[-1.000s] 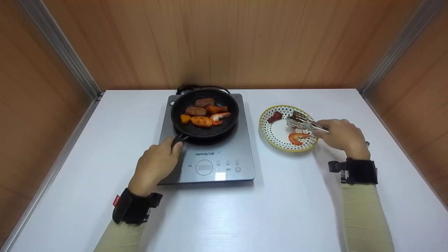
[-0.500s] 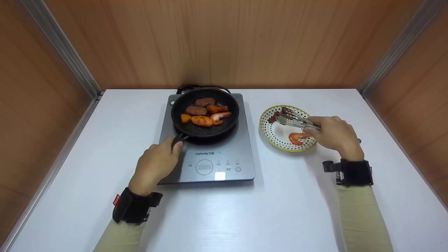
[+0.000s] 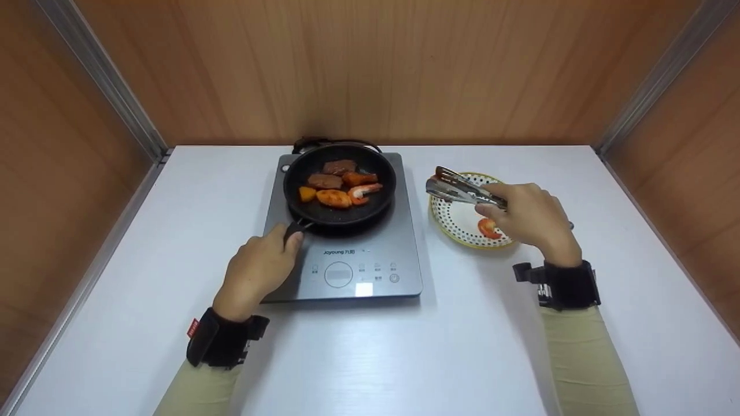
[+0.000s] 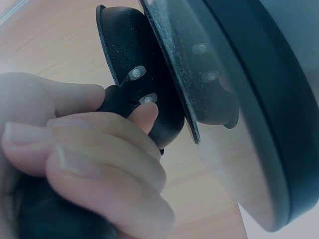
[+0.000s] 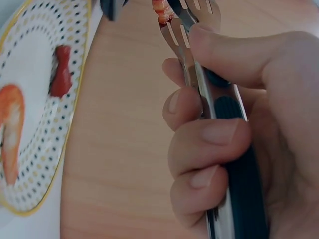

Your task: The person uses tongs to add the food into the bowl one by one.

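In the head view my left hand [image 3: 260,268] grips the handle [image 3: 293,232] of a black frying pan [image 3: 335,217]. The pan holds brown meat slices [image 3: 325,181], a shrimp [image 3: 364,192] and orange-yellow pieces [image 3: 333,199]. My right hand [image 3: 529,216] holds metal tongs [image 3: 462,189] above the left part of a dotted plate [image 3: 459,216]. A striped red-and-white piece of food [image 5: 163,11] sits at the tongs' tips in the right wrist view. On the plate lie a shrimp [image 3: 489,228], partly hidden by the hand, and a dark red piece [image 5: 61,72].
The pan stands on a grey induction cooker [image 3: 370,248], its black cord [image 3: 312,142] behind it. A white table [image 3: 370,352] lies under everything. Wood-grain panels [image 3: 462,69] enclose the back and sides.
My right hand and the tongs have moved left and up from over the plate's middle, so the tips reach past its left rim. The left hand and pan have stayed put.
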The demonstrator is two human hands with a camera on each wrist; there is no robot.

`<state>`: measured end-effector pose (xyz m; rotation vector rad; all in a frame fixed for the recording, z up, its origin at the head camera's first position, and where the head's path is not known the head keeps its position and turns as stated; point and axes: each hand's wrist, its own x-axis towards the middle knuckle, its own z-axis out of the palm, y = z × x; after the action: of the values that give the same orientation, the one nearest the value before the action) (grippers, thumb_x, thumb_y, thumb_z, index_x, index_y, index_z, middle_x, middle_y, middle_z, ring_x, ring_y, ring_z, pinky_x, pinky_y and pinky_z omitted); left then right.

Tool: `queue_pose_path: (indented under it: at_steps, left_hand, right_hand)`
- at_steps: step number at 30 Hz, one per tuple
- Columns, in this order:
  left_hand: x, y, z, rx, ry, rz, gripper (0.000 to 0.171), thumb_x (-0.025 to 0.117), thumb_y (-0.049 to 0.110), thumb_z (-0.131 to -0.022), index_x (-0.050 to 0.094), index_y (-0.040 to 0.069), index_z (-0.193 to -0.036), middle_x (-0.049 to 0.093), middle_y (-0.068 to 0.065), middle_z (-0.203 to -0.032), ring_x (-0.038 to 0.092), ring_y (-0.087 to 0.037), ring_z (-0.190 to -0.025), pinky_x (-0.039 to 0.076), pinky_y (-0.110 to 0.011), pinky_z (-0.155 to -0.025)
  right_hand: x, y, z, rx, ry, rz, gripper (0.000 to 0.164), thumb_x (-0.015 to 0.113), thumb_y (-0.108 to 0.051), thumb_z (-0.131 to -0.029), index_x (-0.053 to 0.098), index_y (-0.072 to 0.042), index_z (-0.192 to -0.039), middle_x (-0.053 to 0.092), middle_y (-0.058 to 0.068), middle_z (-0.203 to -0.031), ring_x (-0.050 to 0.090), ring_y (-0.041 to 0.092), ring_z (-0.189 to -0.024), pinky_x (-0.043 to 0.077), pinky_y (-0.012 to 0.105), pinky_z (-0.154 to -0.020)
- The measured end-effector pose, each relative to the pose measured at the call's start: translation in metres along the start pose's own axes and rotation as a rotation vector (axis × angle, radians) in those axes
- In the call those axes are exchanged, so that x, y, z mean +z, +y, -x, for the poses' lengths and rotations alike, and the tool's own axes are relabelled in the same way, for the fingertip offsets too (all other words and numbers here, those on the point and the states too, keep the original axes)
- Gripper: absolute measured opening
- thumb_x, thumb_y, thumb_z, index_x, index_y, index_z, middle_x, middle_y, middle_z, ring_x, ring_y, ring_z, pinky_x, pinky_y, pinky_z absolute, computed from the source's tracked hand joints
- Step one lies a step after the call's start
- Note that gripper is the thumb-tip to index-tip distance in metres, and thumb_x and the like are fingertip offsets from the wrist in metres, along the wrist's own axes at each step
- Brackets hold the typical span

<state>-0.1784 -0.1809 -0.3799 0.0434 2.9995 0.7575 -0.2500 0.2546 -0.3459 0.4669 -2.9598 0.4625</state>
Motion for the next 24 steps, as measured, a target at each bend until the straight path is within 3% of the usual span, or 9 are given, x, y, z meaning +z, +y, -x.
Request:
queue_pose_path:
  at_steps: [9,15,18,24]
  left_hand:
    - [-0.001,0.001,0.001,0.006,0.001,0.001,0.035,0.042,0.04,-0.115,0.056,0.007,-0.112,0.06,-0.014,-0.083,0.059,-0.03,-0.076,0.042,-0.041,-0.06]
    - [0.001,0.001,0.001,-0.005,0.002,-0.002,0.036,0.042,0.039,-0.115,0.057,0.007,-0.115,0.062,-0.015,-0.085,0.061,-0.031,-0.078,0.043,-0.042,-0.061]
    - [0.002,0.003,0.0,0.003,0.01,-0.006,0.039,0.043,0.039,-0.115,0.059,0.004,-0.123,0.066,-0.019,-0.091,0.065,-0.034,-0.083,0.046,-0.044,-0.063]
    - [0.003,0.004,-0.001,0.0,0.014,-0.011,0.039,0.043,0.038,-0.115,0.059,0.004,-0.126,0.066,-0.018,-0.089,0.064,-0.033,-0.081,0.046,-0.045,-0.063]
  right_hand:
    - [-0.01,-0.057,-0.027,-0.089,-0.01,0.061,0.036,0.072,-0.039,-0.102,0.073,-0.025,-0.134,0.066,0.004,-0.085,0.056,0.025,-0.076,0.042,0.043,-0.063]
    - [-0.008,-0.087,-0.048,-0.156,-0.031,0.156,0.015,0.075,-0.034,-0.099,0.077,-0.023,-0.109,0.067,0.001,-0.082,0.059,0.025,-0.075,0.043,0.044,-0.063]
    - [-0.008,-0.097,-0.056,-0.171,-0.039,0.212,0.011,0.076,-0.033,-0.097,0.076,-0.022,-0.1,0.067,0.002,-0.081,0.061,0.028,-0.075,0.046,0.048,-0.063]
    - [-0.006,-0.11,-0.065,-0.161,-0.074,0.303,0.016,0.076,-0.032,-0.096,0.079,-0.019,-0.105,0.076,0.01,-0.094,0.07,0.036,-0.084,0.053,0.055,-0.069]
